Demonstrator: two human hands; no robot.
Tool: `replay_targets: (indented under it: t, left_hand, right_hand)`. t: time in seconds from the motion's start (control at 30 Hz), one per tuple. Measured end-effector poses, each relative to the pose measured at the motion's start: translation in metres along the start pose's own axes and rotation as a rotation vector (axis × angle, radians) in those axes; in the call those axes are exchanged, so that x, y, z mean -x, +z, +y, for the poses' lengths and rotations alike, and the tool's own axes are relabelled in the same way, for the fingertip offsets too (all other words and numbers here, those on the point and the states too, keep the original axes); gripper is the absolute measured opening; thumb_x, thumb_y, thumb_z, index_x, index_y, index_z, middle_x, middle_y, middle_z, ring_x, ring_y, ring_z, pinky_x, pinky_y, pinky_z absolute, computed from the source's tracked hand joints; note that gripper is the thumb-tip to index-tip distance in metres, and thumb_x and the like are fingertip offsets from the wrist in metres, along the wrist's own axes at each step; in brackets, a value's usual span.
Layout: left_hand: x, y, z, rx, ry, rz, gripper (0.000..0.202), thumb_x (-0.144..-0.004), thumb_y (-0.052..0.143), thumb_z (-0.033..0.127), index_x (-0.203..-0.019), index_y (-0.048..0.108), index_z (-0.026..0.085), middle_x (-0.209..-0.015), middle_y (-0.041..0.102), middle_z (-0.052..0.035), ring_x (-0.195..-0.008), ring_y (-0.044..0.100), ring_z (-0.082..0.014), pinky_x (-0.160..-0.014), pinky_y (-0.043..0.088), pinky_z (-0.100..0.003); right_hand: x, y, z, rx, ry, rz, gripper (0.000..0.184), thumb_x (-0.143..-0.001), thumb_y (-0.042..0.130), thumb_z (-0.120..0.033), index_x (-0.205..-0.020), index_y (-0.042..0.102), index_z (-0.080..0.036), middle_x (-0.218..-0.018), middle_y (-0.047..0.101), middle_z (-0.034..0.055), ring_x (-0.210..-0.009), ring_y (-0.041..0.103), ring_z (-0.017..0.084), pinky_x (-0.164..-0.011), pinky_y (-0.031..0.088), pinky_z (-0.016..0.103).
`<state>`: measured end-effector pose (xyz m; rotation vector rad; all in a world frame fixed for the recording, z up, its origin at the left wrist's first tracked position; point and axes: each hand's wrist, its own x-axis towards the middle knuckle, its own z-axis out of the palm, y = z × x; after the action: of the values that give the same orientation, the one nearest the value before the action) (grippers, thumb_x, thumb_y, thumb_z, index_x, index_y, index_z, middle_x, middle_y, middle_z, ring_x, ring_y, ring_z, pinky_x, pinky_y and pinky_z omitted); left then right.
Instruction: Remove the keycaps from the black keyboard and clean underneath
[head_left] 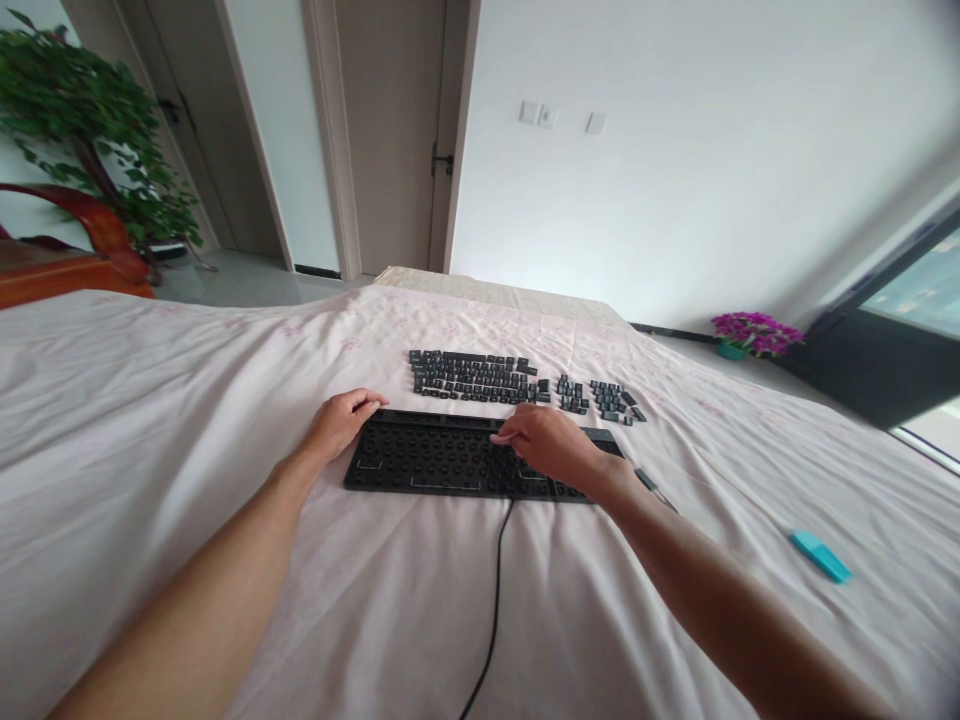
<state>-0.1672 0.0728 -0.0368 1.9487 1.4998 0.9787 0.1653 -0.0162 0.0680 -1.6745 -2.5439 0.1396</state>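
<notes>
The black keyboard (446,462) lies flat and lengthwise from left to right on the pale, wrinkled cloth (390,620), with its visible key places bare, so that rows of small raised mounts are seen, together with thin white outlines along its near side. A thin black cable (498,575) comes out at the near edge and runs, slightly curved, toward the bottom of the view. Just beyond the far edge, apart from the keyboard, many black keycaps (480,379) are lying in uneven rows, in one wide group, which has a long key in its far row, and two smaller groups to the right.
</notes>
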Motion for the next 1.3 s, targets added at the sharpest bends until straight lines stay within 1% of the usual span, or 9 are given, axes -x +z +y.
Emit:
replay_targets:
  t: [0.2,0.4,0.5,0.6,0.7,0.83,1.0,1.17,1.3]
  left_hand:
    - [0.000,0.000,0.000,-0.001,0.008,0.000,0.032,-0.084,0.048,0.039,-0.097,0.072,0.022,-0.099,0.075,-0.0009,-0.093,0.066,-0.0210,-0.084,0.046,-0.028]
    - [0.000,0.000,0.000,-0.012,0.000,0.003,0.031,-0.083,0.048,0.038,-0.095,0.072,0.023,-0.099,0.075,-0.0003,-0.094,0.066,-0.0208,-0.084,0.046,-0.028]
    - [-0.001,0.000,-0.001,-0.013,-0.006,0.003,0.030,-0.083,0.048,0.037,-0.095,0.072,0.023,-0.099,0.075,0.0000,-0.093,0.066,-0.0207,-0.084,0.046,-0.028]
    - [-0.001,0.001,-0.002,-0.012,-0.003,0.004,0.030,-0.083,0.048,0.038,-0.094,0.072,0.024,-0.097,0.075,0.0002,-0.092,0.066,-0.0205,-0.081,0.046,-0.028]
    - [-0.001,0.001,-0.003,-0.001,0.002,0.008,0.030,-0.083,0.048,0.038,-0.094,0.072,0.024,-0.097,0.075,0.0002,-0.091,0.066,-0.0203,-0.081,0.046,-0.027]
    - [-0.001,0.001,-0.002,0.019,0.000,0.013,0.030,-0.081,0.050,0.038,-0.093,0.073,0.023,-0.096,0.075,0.0000,-0.090,0.066,-0.0204,-0.080,0.046,-0.027]
    - [0.000,0.000,0.000,0.014,-0.002,0.006,0.031,-0.082,0.049,0.038,-0.094,0.073,0.023,-0.097,0.075,-0.0004,-0.090,0.066,-0.0207,-0.081,0.046,-0.028]
    - [0.000,0.000,0.001,0.006,-0.004,0.008,0.032,-0.082,0.048,0.038,-0.095,0.072,0.022,-0.099,0.075,-0.0009,-0.093,0.066,-0.0212,-0.083,0.046,-0.028]
    - [0.001,0.000,0.001,0.005,-0.003,0.008,0.032,-0.083,0.048,0.038,-0.095,0.072,0.023,-0.100,0.075,-0.0009,-0.094,0.066,-0.0213,-0.084,0.046,-0.028]
  right_hand:
    - [-0.009,0.007,0.003,0.118,-0.020,-0.072,0.029,-0.088,0.050,-0.015,-0.097,0.076,-0.024,-0.101,0.069,0.0067,-0.087,0.066,0.019,-0.072,0.043,0.026]
    - [-0.002,-0.008,0.021,0.313,0.087,-0.192,0.019,-0.086,0.058,-0.025,-0.089,0.076,-0.019,-0.093,0.070,0.0130,-0.082,0.067,0.025,-0.067,0.043,0.030]
    - [-0.002,-0.012,0.019,0.216,0.092,-0.144,0.025,-0.089,0.056,-0.036,-0.084,0.075,-0.020,-0.086,0.071,0.0104,-0.077,0.066,0.022,-0.064,0.041,0.027]
    - [-0.005,-0.010,0.006,0.000,0.039,-0.125,0.039,-0.094,0.048,-0.044,-0.075,0.072,-0.019,-0.066,0.067,0.0051,-0.062,0.062,0.016,-0.060,0.038,0.024]
    - [-0.011,-0.005,-0.009,-0.202,0.021,-0.120,0.037,-0.093,0.049,-0.047,-0.081,0.070,-0.020,-0.055,0.063,-0.0001,-0.052,0.058,0.012,-0.056,0.036,0.022]
    - [-0.023,0.005,-0.016,-0.278,-0.009,-0.142,0.033,-0.089,0.055,-0.048,-0.079,0.068,-0.019,-0.054,0.064,-0.0015,-0.051,0.057,0.010,-0.054,0.035,0.020]
    - [-0.035,0.013,-0.011,-0.204,-0.002,-0.222,0.035,-0.085,0.059,-0.051,-0.072,0.069,-0.019,-0.055,0.065,-0.0009,-0.054,0.058,0.011,-0.054,0.034,0.021]
    - [-0.036,0.011,-0.008,-0.116,0.026,-0.180,0.033,-0.085,0.058,-0.049,-0.075,0.068,-0.020,-0.058,0.065,0.0007,-0.061,0.060,0.015,-0.055,0.032,0.023]
    - [-0.036,0.020,0.004,-0.300,0.047,-0.109,0.021,-0.087,0.055,-0.036,-0.084,0.064,-0.018,-0.067,0.065,0.0017,-0.061,0.057,0.013,-0.052,0.032,0.022]
